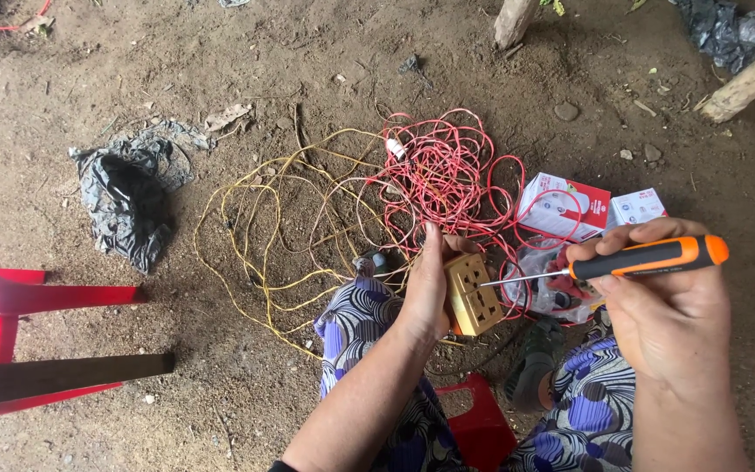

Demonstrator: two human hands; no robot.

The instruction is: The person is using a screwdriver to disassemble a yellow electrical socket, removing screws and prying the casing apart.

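Head view: left hand (pixel 427 288) grips one socket box (pixel 474 295); right hand (pixel 666 306) grips one screwdriver (pixel 631 260).

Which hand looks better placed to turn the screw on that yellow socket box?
Probably the right hand: it grips the screwdriver, tip at the socket box, which the left hand steadies.

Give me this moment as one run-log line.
left hand: holds tan socket box | right hand: holds orange-handled screwdriver, tip at box face | ground: red wire and yellow wire tangled
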